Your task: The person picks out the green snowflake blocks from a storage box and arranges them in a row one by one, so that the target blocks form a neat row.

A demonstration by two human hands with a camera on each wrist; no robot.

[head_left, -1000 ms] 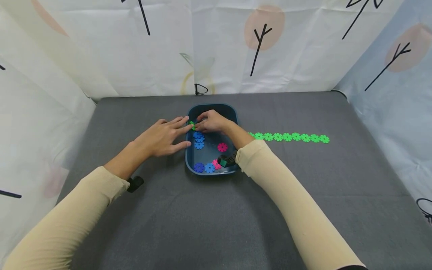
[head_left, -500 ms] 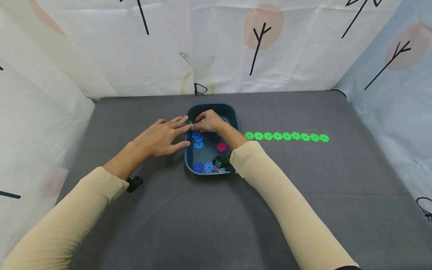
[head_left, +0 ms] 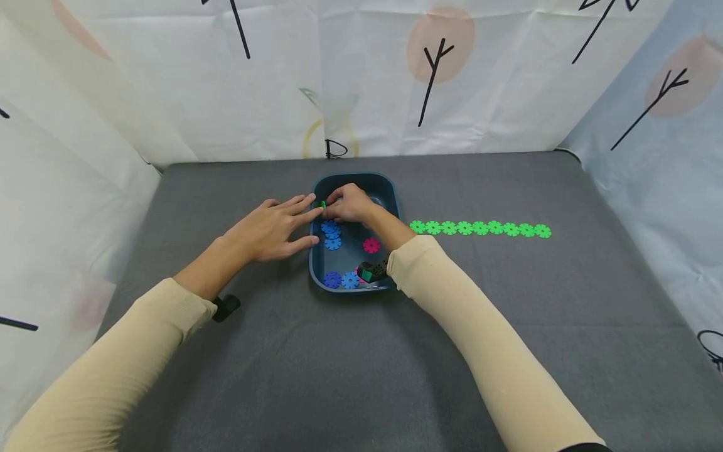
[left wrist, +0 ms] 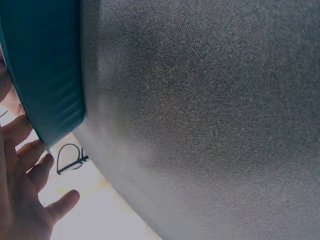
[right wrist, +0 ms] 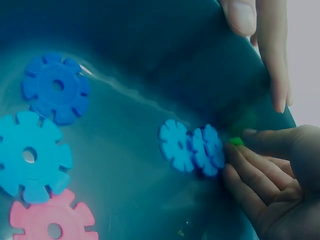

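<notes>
My right hand [head_left: 353,205] reaches into the dark blue tray [head_left: 350,258] at its upper left. Between thumb and fingers it pinches a green notched disc [head_left: 322,205], of which only a sliver [right wrist: 236,141] shows in the right wrist view. My left hand [head_left: 265,232] lies with straight, spread fingers, the tips touching the tray's left rim. Just below the right fingers, several overlapping blue notched discs [head_left: 332,236] rest in the tray. Right of them lies a red-pink disc [head_left: 371,245].
Along the tray's near wall sit a dark blue disc [head_left: 332,280], a lighter blue disc [head_left: 350,280] and a partly hidden pink disc [right wrist: 55,220]. A straight row of green discs [head_left: 480,228] extends rightward on the grey tabletop [head_left: 361,364]. Printed cloth [head_left: 373,75] hangs behind.
The green disc, more visible earlier, has turned and now shows only narrowly at the right fingertips. My right wrist has shifted slightly left. The left hand stays in place.
</notes>
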